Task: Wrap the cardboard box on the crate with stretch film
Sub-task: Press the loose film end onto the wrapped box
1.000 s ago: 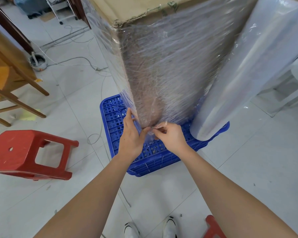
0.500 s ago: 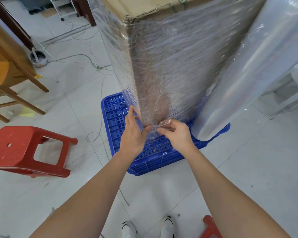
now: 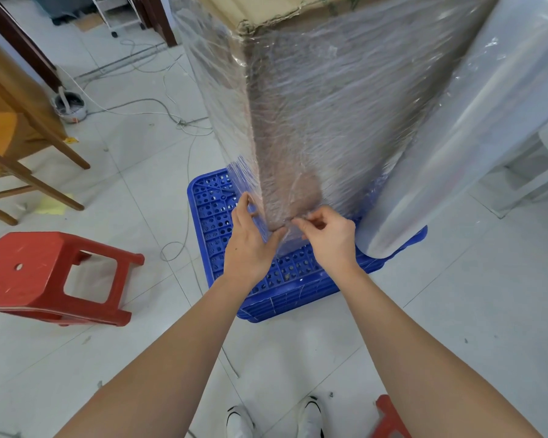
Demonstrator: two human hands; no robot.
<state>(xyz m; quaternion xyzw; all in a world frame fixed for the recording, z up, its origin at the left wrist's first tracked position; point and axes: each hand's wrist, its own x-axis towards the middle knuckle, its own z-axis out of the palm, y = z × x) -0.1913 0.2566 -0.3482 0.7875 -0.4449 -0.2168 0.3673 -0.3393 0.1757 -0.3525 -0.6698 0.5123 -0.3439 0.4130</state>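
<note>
- Your left hand (image 3: pixel 249 245) lies flat against the film at the lower near corner of the cardboard box (image 3: pixel 314 121), fingers straight, thumb reaching toward your right hand.
- Your right hand (image 3: pixel 328 237) sits just beside it, thumb and fingertips pinching a loose bit of stretch film (image 3: pixel 290 221) at that corner.
- The box stands upright just beyond both hands on the blue plastic crate (image 3: pixel 285 286), its sides already covered in film.
- The stretch film roll (image 3: pixel 456 147) leans against the box just to the right of your right hand, its lower end on the crate.
- A red plastic stool (image 3: pixel 45 276) stands on the tiled floor (image 3: pixel 472 311), well left of your left hand.
</note>
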